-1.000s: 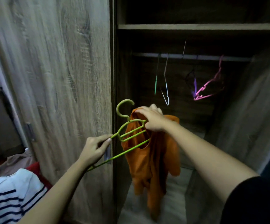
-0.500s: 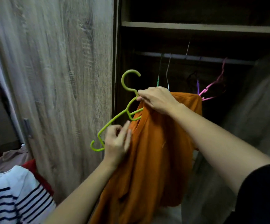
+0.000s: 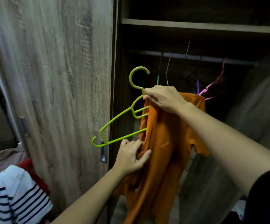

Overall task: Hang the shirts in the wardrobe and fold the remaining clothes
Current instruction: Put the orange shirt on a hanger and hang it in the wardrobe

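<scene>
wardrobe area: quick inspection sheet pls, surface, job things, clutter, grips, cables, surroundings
surface: nothing seen
job things: orange shirt partly on green hanger, not yet on rail; striped garment and red cloth heaped lower left
clutter: nothing seen
grips: right grip holds hanger neck and shirt collar; left grip pinches shirt fabric lower down
cables: nothing seen
surroundings: wardrobe door at left; pink hanger and wire hangers on rail; shelf above

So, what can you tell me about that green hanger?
The lime-green hanger looks like plastic: a round open hook, sloping shoulders, a lower bar and an upturned end. It is tilted, hook up, before the open wardrobe, not on the rail. The right hand pinches its neck; its far half is inside the orange shirt.
</scene>
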Motion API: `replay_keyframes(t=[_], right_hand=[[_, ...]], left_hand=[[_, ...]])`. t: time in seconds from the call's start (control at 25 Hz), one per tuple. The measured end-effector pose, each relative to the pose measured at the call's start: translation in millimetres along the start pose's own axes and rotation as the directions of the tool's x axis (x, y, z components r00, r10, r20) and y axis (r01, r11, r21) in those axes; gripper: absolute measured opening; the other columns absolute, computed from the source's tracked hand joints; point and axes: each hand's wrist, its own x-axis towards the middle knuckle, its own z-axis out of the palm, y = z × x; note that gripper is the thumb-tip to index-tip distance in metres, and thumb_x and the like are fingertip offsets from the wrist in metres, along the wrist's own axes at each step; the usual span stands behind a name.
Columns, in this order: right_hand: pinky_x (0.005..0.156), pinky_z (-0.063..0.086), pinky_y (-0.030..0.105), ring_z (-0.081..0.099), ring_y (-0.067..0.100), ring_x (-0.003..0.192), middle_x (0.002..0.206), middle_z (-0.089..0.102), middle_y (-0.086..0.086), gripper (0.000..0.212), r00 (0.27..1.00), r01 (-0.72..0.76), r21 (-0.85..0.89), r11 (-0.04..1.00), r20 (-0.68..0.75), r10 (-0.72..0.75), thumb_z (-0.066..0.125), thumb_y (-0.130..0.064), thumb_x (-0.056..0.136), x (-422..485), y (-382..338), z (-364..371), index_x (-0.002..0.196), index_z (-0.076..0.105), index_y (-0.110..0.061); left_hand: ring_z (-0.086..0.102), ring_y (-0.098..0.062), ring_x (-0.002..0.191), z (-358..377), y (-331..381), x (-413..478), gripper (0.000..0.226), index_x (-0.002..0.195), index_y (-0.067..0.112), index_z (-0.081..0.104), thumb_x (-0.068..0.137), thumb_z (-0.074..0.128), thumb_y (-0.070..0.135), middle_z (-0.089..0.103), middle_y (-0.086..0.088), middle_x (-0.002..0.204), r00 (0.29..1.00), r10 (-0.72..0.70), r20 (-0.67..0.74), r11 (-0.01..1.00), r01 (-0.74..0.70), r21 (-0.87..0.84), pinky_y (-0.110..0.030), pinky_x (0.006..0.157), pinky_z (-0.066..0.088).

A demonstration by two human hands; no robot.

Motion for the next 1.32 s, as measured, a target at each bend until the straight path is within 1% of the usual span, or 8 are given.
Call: replay_keyframes(t=[0.12, 0.32, 0.72, 0.84, 0.92, 1.04, 1.2, 1.32], right_hand=[[0.058, 0.036, 0.026, 0.061, 0.021, 0.092, 0.096, 0.066, 0.000, 0.047, 1.000, -0.019, -0.044, 0.999, 0.002, 0.019, 0.020, -0.053, 0.090, -5.6, 17.0, -8.1, 0.094, 0.054, -0.021], [0.055, 0.041, 0.030, 0.064, 0.027, 0.087, 0.089, 0.066, 0.007, 0.052, 0.998, -0.031, -0.163, 0.986, 0.044, 0.039, 0.019, -0.053, 0.088, -39.5, 38.1, -12.0, 0.094, 0.058, -0.018], [0.064, 0.033, 0.033, 0.059, 0.029, 0.093, 0.092, 0.061, 0.001, 0.031, 0.905, -0.422, 0.053, 0.905, 0.083, 0.417, 0.030, -0.043, 0.098, -46.8, 10.4, 38.2, 0.095, 0.049, -0.019], [0.064, 0.034, 0.031, 0.059, 0.025, 0.080, 0.074, 0.052, -0.008, 0.026, 0.898, -0.438, 0.228, 0.869, 0.060, 0.437, 0.031, -0.042, 0.098, -59.7, 14.4, 32.4, 0.083, 0.044, -0.025], [0.064, 0.036, 0.030, 0.055, 0.016, 0.073, 0.068, 0.048, -0.011, 0.024, 0.905, -0.415, 0.280, 0.866, 0.029, 0.424, 0.030, -0.043, 0.097, -61.6, 13.8, 30.1, 0.081, 0.040, -0.029], [0.063, 0.038, 0.032, 0.052, 0.015, 0.074, 0.072, 0.046, -0.012, 0.020, 0.924, -0.378, 0.245, 0.893, 0.047, 0.379, 0.032, -0.040, 0.099, -52.6, 2.2, 32.7, 0.084, 0.039, -0.029], [0.071, 0.040, 0.033, 0.058, 0.022, 0.095, 0.087, 0.054, -0.009, 0.024, 0.939, -0.343, 0.240, 0.908, 0.081, 0.333, 0.031, -0.047, 0.097, -39.6, -6.3, 38.8, 0.100, 0.045, -0.028], [0.098, 0.030, 0.041, 0.046, 0.021, 0.119, 0.127, 0.050, 0.002, 0.072, 0.845, -0.527, 0.138, 0.838, -0.019, 0.534, 0.026, -0.069, 0.083, -58.1, 5.2, 48.7, 0.142, 0.028, -0.026]], left_hand=[[0.063, -0.018, 0.081, 0.6, -36.2, -19.2, 0.042, 0.092, 0.018, 0.065, 0.085, 0.045, 0.054, 0.067, 0.002, 0.082, 0.981, -0.045, 0.190, 0.996, 0.029, 0.085, -0.037, 0.077, 0.044], [0.050, 0.006, 0.082, -39.8, -85.7, -27.9, 0.043, 0.100, 0.011, 0.068, 0.092, 0.046, 0.046, 0.065, 0.006, 0.086, 0.994, 0.024, 0.110, 0.996, -0.034, 0.086, -0.026, 0.073, 0.052], [0.045, -0.022, 0.097, -34.0, -21.6, 73.3, 0.037, 0.116, 0.008, 0.058, 0.084, 0.047, 0.022, 0.057, -0.014, 0.107, 0.882, 0.427, 0.202, 0.853, -0.467, 0.235, -0.034, 0.087, 0.039], [0.039, -0.028, 0.119, -52.3, -34.4, 66.6, 0.057, 0.131, 0.016, 0.044, 0.080, 0.047, 0.040, 0.040, -0.013, 0.132, 0.991, 0.092, -0.100, 0.913, -0.043, 0.406, -0.040, 0.098, 0.029], [0.051, -0.031, 0.109, -68.0, -43.6, 71.0, 0.058, 0.123, 0.010, 0.051, 0.086, 0.036, 0.052, 0.054, -0.016, 0.119, 0.971, -0.174, -0.164, 0.887, 0.227, 0.402, -0.042, 0.090, 0.039], [0.065, -0.026, 0.087, -79.6, -45.0, 81.8, 0.069, 0.102, 0.013, 0.060, 0.089, 0.018, 0.065, 0.066, -0.007, 0.095, 0.994, -0.095, 0.058, 0.922, 0.066, 0.382, -0.034, 0.067, 0.050], [0.065, -0.023, 0.085, -87.8, -37.0, 99.2, 0.070, 0.098, 0.017, 0.060, 0.086, 0.014, 0.068, 0.067, -0.003, 0.092, 0.990, 0.028, 0.139, 0.935, -0.075, 0.347, -0.034, 0.065, 0.050], [0.066, -0.030, 0.080, -106.6, -59.2, 103.5, 0.054, 0.091, 0.013, 0.062, 0.089, 0.033, 0.058, 0.069, -0.010, 0.085, 0.998, -0.042, 0.047, 0.958, 0.027, 0.286, -0.035, 0.063, 0.047]])
